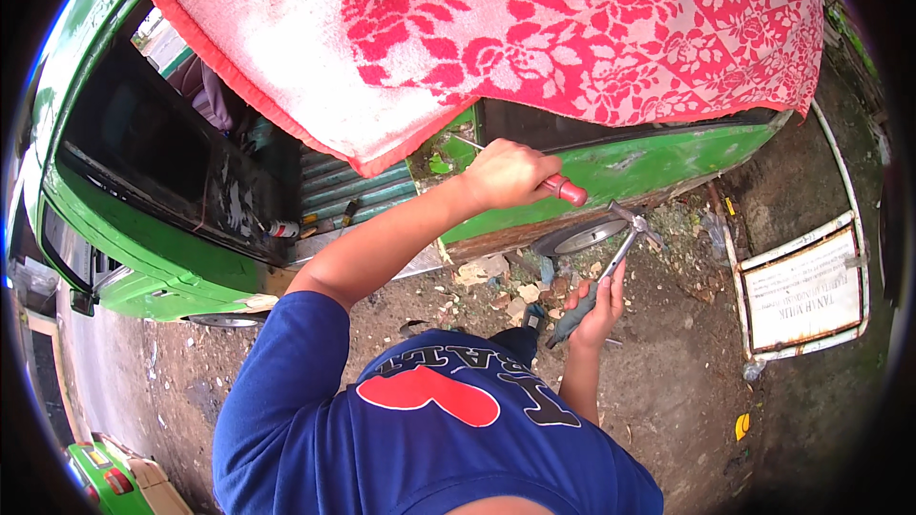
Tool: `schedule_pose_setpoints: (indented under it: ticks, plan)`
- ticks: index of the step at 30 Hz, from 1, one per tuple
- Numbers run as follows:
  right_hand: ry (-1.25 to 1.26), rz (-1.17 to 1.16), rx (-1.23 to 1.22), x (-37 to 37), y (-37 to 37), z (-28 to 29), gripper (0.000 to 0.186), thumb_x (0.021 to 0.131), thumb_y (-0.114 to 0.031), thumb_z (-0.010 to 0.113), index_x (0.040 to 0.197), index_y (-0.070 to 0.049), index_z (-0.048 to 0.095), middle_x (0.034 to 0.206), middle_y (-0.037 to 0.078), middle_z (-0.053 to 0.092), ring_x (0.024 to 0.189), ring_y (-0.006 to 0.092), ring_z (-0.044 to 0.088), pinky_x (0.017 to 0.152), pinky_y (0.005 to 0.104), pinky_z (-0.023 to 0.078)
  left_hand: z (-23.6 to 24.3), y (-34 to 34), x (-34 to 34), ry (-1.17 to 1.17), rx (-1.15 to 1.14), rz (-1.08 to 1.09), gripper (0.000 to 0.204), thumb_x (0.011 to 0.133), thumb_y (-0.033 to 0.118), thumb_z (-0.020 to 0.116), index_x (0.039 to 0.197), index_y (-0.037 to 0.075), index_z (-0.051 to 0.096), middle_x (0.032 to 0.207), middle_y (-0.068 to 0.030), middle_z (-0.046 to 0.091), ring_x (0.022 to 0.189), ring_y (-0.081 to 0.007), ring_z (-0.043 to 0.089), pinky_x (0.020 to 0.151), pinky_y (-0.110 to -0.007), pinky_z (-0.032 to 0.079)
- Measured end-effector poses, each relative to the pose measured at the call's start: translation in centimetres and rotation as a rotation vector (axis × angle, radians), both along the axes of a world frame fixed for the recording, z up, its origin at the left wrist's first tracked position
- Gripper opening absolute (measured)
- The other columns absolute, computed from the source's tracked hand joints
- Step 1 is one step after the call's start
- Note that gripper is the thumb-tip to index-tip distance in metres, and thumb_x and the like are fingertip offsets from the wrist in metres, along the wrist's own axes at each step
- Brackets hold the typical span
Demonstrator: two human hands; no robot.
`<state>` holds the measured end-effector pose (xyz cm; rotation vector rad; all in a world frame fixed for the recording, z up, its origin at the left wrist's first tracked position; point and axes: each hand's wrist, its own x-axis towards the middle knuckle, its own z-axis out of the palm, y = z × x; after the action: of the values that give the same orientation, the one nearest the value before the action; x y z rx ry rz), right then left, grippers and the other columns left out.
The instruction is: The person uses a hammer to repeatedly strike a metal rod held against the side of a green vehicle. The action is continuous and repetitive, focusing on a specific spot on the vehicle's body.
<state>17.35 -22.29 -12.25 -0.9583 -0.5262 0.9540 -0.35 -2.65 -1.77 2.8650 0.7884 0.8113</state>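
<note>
My left hand [511, 175] is closed round a screwdriver with a red handle [570, 192]. The handle's butt sticks out toward the right, and the thin shaft points left at the chipped green body panel [441, 154] of a vehicle. Whether the tip touches the panel, I cannot tell. Lower and to the right, my right hand [597, 309] grips a hammer [622, 256] by its dark grip. The metal head is raised, a short way right of the screwdriver's butt and apart from it.
A red and white floral blanket [572, 29] drapes over the vehicle. Left is its open doorway with a ribbed floor [348, 181], bottle and small tools. Rubble [515, 300] lies by the wheel [587, 236]. A framed white sign [803, 291] stands at right.
</note>
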Motion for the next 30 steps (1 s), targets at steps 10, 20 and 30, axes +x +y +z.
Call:
schedule_pose_setpoints:
  ticks: [10,20,30]
  plan:
    - [-0.038,0.044,-0.027,0.2,-0.2,0.9,0.053,0.103,-0.018,0.041,0.153,-0.014,0.025,0.069,0.006,0.05,0.052,0.0137,0.049,0.048,0.0279,0.046,-1.3,-1.1,-2.8,-0.255,0.145,-0.109,0.018,0.074,0.023,0.072,0.075,0.013,0.058,0.064,-0.0032,0.06,0.061,-0.0255,0.063,0.053,-0.039,0.049]
    - [-0.144,0.099,-0.007,0.2,0.4,2.8,0.052,0.102,-0.017,0.044,0.151,-0.011,0.028,0.068,0.006,0.051,0.051,0.0125,0.05,0.046,0.0254,0.046,-2.6,-4.5,-6.6,-0.62,-0.048,-0.129,0.027,0.067,0.022,0.082,0.076,0.01,0.06,0.077,-0.0043,0.052,0.074,-0.0242,0.053,0.069,-0.037,0.038]
    - [-0.201,0.239,0.014,1.2,1.2,5.9,0.052,0.101,-0.015,0.045,0.151,-0.008,0.029,0.069,0.005,0.052,0.055,0.0103,0.05,0.047,0.0251,0.046,-3.7,-4.9,-5.1,-0.759,0.024,0.036,0.037,0.063,0.017,0.085,0.066,0.01,0.049,0.077,-0.0044,0.052,0.073,-0.0236,0.052,0.068,-0.036,0.037]
